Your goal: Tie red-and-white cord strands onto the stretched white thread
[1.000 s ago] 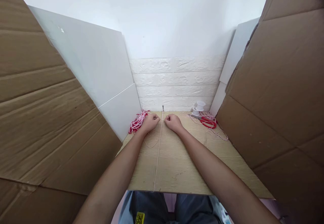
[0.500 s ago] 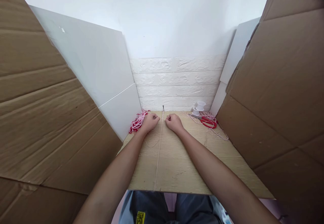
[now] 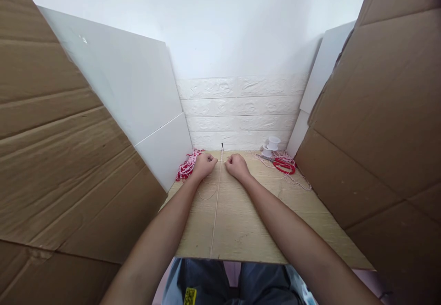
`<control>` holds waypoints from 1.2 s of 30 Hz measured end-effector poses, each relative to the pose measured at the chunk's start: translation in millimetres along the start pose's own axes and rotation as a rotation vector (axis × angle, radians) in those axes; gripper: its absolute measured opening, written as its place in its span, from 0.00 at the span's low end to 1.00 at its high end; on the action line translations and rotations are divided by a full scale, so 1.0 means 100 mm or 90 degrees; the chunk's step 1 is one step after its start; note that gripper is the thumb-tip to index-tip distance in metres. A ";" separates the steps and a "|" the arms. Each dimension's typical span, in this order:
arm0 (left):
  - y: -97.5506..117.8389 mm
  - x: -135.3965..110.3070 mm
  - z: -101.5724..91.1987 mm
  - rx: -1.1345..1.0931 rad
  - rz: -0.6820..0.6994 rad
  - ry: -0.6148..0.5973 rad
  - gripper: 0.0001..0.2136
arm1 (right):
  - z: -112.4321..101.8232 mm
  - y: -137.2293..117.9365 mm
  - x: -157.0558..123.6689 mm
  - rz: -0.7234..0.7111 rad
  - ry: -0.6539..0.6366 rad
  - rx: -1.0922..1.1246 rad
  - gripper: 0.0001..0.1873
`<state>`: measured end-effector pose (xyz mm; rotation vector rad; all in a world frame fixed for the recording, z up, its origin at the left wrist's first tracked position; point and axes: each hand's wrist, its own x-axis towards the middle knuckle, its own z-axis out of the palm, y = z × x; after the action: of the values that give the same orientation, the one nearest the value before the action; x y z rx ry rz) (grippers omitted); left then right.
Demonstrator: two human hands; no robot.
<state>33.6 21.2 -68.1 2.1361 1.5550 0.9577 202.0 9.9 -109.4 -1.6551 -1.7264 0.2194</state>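
A pale cord (image 3: 216, 208) runs taut down the wooden board, from a small dark hook (image 3: 222, 146) at the far edge to the near edge. On either side of its far end are my two closed hands. My left hand (image 3: 206, 164) pinches a thin thread just left of the cord. My right hand (image 3: 237, 166) pinches the thread on the other side, and a short stretch of it crosses the cord between the fingertips. A loose loop of thread (image 3: 206, 199) lies on the board below my left hand.
Red and pink braided cords (image 3: 187, 167) are heaped beyond my left wrist. At the right back are white spools (image 3: 273, 143), red-handled scissors (image 3: 284, 166) and loose pink cords (image 3: 299, 183). Cardboard panels (image 3: 379, 112) flank the wooden board (image 3: 246, 231); a white brick-patterned wall (image 3: 241, 110) stands behind.
Almost nothing differs. Both hands keep their pinch on either side of the cord, and the view has shifted very slightly.
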 end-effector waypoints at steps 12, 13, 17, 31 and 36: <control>-0.04 0.00 -0.04 0.027 -0.002 0.014 0.10 | -0.04 0.02 -0.02 -0.006 0.003 0.023 0.05; -0.03 0.00 -0.05 0.025 0.008 0.009 0.10 | -0.04 0.02 -0.02 -0.005 -0.001 0.031 0.05; -0.01 -0.02 -0.06 0.003 0.030 -0.012 0.09 | -0.08 0.02 -0.04 -0.013 -0.002 0.057 0.05; 0.00 -0.06 -0.03 0.090 0.043 -0.050 0.14 | -0.48 -0.36 -0.16 -0.098 0.117 0.106 0.10; -0.03 -0.06 -0.01 0.114 0.048 -0.064 0.13 | -0.66 -0.65 -0.23 -0.079 -0.013 0.143 0.07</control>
<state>30.0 16.7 -70.8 2.3412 1.5734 0.7461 186.8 -44.5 -32.7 -1.3839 -1.7448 0.3582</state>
